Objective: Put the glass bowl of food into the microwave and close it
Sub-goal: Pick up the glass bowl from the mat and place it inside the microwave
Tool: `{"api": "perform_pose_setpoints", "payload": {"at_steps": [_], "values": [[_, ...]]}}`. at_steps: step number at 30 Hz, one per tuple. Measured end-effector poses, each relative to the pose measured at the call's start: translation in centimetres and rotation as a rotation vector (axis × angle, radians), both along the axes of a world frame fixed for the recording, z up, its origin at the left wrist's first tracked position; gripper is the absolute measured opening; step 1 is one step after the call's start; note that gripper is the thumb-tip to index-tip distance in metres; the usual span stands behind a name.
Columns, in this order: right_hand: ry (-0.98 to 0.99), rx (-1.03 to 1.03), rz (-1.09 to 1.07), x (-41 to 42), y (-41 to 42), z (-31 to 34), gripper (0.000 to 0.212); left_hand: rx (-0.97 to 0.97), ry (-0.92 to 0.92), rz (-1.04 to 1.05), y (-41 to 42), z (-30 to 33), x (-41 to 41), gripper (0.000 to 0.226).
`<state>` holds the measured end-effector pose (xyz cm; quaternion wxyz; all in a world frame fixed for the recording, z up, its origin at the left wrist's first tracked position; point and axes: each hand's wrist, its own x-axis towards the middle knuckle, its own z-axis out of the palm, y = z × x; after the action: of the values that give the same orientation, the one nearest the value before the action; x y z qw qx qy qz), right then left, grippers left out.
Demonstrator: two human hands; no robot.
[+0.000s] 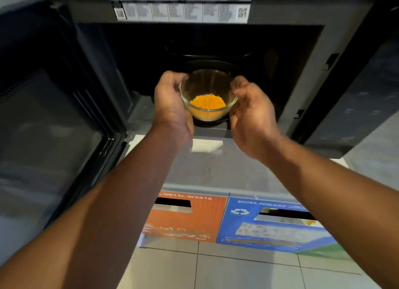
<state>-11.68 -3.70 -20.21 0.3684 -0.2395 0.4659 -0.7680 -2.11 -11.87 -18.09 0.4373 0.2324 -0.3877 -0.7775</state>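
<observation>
Door hangs open at our left. Our left hand curls its fingers around the glass bowl of orange food, held at the mouth of the microwave; our right hand, fingers half-curled, touches the bowl's other side.

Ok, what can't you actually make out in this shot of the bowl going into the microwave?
- Head view: label strip above the microwave cavity, print too small and blurred.
- Whether the glass bowl rests on the turntable: both hands hide its sides.
- Orange bin wording: left forearm covers its start.
</observation>
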Motion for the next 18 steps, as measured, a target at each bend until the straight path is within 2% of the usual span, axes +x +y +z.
{"api": "perform_pose_setpoints", "payload": {"at_steps": [2, 4, 8, 12, 18], "values": [[0.036, -0.024, 0.023, -0.7, -1.5, -0.6, 0.016, -0.015, -0.003, -0.007, -1.3, -0.6, -0.5, 0.038], [0.082, -0.028, 0.031, -1.7, -2.6, -1.0, 0.007, -0.058, -0.031, -0.032, -2.5, -1.2, -1.0, 0.04], [0.13, -0.042, 0.069, -3.5, -4.6, -1.1, 0.022, -0.133, -0.106, -0.075, -5.3, -2.0, -2.2, 0.039], [0.122, -0.022, 0.012, -4.6, -6.9, -0.8, 0.023, -0.123, -0.11, -0.008, -7.3, -1.5, -3.6, 0.032], [0.098, -0.008, -0.012, -5.3, -9.3, -1.7, 0.024, -0.082, -0.102, 0.006, -8.3, -2.1, -4.7, 0.036]]}}
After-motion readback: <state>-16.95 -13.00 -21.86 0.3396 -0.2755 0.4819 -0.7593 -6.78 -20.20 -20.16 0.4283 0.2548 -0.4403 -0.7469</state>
